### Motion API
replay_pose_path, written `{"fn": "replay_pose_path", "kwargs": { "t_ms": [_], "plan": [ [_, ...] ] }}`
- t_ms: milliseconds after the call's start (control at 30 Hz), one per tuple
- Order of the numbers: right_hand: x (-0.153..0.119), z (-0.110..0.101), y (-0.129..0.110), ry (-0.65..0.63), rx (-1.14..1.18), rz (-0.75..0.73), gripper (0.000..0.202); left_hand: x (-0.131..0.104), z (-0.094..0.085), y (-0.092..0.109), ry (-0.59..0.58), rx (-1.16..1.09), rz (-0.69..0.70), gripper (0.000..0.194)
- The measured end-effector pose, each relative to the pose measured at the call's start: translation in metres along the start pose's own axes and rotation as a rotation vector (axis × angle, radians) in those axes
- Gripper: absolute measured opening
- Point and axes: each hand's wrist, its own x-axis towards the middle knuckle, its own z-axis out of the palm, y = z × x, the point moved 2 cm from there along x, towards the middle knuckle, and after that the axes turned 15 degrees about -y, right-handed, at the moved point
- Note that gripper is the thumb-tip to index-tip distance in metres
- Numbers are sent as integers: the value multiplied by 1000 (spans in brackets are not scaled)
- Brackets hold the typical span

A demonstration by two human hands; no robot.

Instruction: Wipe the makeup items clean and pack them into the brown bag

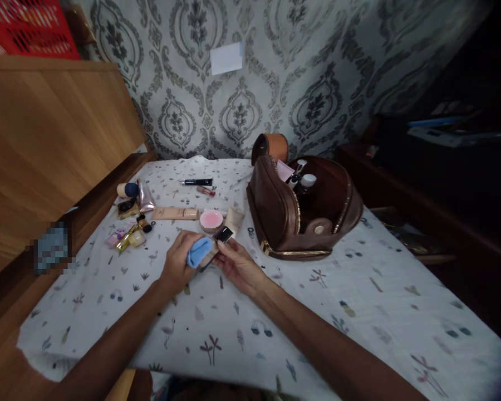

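Note:
My left hand [176, 263] is closed around a folded blue cloth [199, 252] above the near middle of the table. Against the cloth lies a small cosmetic bottle with a shiny black cap [223, 234]; its lower part is partly hidden by the cloth and fingers. The fingers of my right hand [239, 266] grip this bottle near the cap. Just beyond my hands sit a round pink compact [211, 220] and a pale cream tube [234, 217]. A long beige tube [176, 214] lies to their left.
An unzipped brown cosmetic bag [275, 214] stands at right with several items inside, an orange-brown case [276, 147] behind it. More cosmetics, including a pink tube [145, 196], lie at left. A black tube [197, 182] and a lip gloss [206, 191] are farther back.

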Motion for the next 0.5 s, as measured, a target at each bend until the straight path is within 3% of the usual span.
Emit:
{"fn": "replay_pose_path", "kwargs": {
  "t_ms": [133, 267, 367, 500],
  "plan": [
    [-1, 4, -3, -32, -121, -96, 40, 4, 4, -5, -188, -280, -253, 36],
    [-3, 7, -8, -47, -198, -166, 37, 3, 8, -10, -397, -536, -296, 68],
    [-3, 6, -9, -38, -241, -206, 36, 3, 10, -12, -423, -638, -292, 72],
    [-1, 3, -10, -30, -312, -210, 37, 3, 12, -10, -404, -839, -325, 63]
  ]
}}
